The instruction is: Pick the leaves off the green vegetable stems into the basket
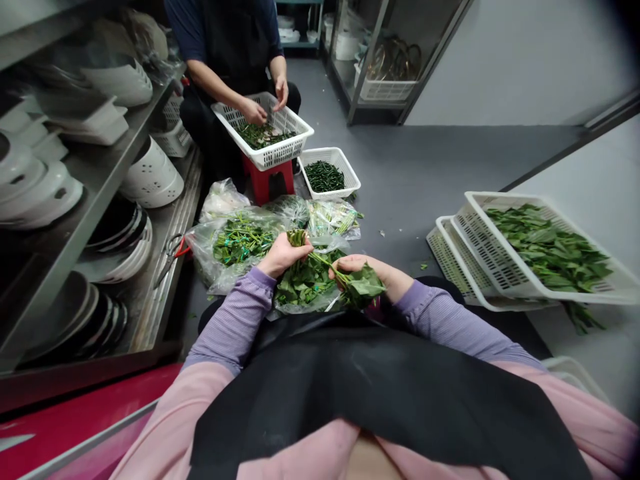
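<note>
My left hand (287, 256) is closed around a small bunch of green stems (297, 239), their cut ends showing above the fingers. Close by on the right, my right hand (383, 275) grips a leafy green stalk (364, 285), its leaves hanging over the fingers. A stem stretches between the two hands. Beneath them, a clear plastic bag (320, 305) of leafy greens lies open, partly hidden by my hands. Farther left sits another plastic bag (200, 250) of greens with thin stems.
Across from me, a person's hands (255, 110) work over a white basket (280, 155) on a red stool (267, 181). A smaller basket (353, 175) holds cut green pieces. Stacked baskets (500, 257) with leaves stand right. Left is a dish shelf (145, 127) with red-handled scissors (175, 250).
</note>
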### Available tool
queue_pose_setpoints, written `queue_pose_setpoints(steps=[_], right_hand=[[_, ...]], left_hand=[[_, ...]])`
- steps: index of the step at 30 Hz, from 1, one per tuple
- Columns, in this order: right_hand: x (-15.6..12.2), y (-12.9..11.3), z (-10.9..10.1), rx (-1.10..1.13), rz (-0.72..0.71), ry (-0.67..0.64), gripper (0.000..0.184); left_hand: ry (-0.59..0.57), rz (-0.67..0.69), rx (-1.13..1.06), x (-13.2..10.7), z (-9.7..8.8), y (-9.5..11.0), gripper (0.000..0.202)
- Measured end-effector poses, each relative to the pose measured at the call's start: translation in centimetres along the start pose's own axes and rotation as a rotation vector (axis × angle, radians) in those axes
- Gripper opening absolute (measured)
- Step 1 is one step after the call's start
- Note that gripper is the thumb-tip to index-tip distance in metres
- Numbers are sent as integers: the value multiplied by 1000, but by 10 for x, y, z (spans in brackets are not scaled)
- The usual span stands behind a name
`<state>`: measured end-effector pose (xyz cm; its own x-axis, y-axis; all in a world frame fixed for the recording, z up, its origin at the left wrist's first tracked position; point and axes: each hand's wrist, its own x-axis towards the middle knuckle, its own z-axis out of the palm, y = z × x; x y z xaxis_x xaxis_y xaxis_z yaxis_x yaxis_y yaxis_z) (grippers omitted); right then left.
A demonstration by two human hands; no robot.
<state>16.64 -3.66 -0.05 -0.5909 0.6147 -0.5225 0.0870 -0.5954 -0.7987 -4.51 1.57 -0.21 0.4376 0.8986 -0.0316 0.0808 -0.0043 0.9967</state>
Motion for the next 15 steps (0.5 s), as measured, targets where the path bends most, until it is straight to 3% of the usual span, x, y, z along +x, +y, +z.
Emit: queue_pose_setpoints(steps=[3, 8, 15], right_hand=[[4, 2, 5, -84, -18, 37, 30], [13, 6, 12, -133, -215, 293, 19], [11, -1, 15, -271, -197, 203, 19]], left_hand=[[16, -2, 25, 0, 1, -2, 22], [159, 53, 132, 2, -2, -4, 17], [191, 112, 199, 2, -12, -7, 17]])
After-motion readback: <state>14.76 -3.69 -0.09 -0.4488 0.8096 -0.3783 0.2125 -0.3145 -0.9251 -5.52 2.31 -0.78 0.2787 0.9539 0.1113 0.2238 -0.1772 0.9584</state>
